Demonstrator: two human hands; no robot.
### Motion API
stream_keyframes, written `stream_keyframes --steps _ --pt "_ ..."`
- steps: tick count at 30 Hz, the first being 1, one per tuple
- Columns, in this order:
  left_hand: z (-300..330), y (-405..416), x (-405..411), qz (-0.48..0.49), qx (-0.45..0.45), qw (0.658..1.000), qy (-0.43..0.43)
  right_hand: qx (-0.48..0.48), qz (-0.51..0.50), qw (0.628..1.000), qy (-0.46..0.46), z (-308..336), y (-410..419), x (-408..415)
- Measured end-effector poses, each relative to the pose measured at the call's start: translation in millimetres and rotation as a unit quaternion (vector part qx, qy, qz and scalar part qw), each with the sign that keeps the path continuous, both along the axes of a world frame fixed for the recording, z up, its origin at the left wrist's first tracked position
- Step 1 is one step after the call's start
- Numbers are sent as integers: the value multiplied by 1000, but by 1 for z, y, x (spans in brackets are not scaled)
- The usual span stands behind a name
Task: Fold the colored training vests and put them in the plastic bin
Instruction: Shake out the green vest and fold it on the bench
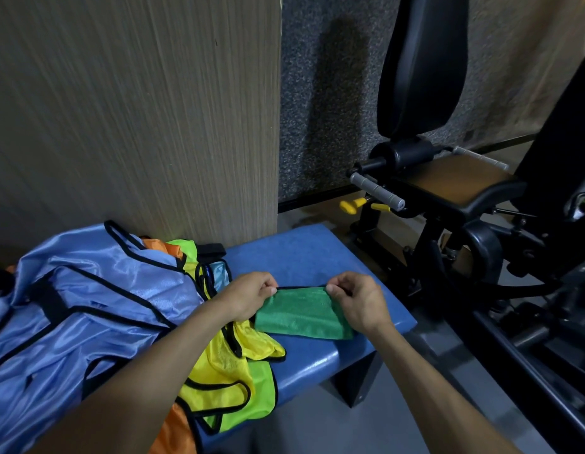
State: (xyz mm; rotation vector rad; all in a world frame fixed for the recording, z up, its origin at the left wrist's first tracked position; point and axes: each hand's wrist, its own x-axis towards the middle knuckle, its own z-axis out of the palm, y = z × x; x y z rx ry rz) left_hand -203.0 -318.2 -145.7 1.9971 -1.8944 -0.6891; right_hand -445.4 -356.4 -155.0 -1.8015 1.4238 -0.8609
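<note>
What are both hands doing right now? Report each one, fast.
Left hand: closed, pinching the far left corner of the folded green vest.
Right hand: closed, pinching the vest's far right corner.

At the centre of the frame a green vest (pixel 302 314), already folded into a small rectangle, lies on a blue padded bench (pixel 304 257). The left hand (pixel 252 294) pinches its upper left corner and the right hand (pixel 358 298) pinches its upper right corner, both along the black-trimmed far edge. Down the left side a heap of light blue vests (pixel 88 306) covers the bench, with a yellow vest (pixel 235 355) and a lime one (pixel 261 388) spilling out at lower centre and orange fabric (pixel 173 434) showing at the bottom edge. A wood-grain panel (pixel 137 109) fills the upper left. A black exercise machine (pixel 448 191) stands at right on the grey floor.
</note>
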Motion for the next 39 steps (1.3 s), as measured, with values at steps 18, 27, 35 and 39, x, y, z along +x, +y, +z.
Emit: stream_keyframes --steps 18,27,35,39 --pt "-9 48 -41 -131 -68 979 -139 -26 -14 999 28 2 2 5" --pt "-13 52 -42 -120 -105 979 -125 19 -12 997 74 13 0 4" --pt "-12 49 -46 -122 -98 975 -156 85 -47 990 99 7 6 -6" --pt "-14 51 -45 -119 -111 974 -159 85 -97 980 153 10 12 3"
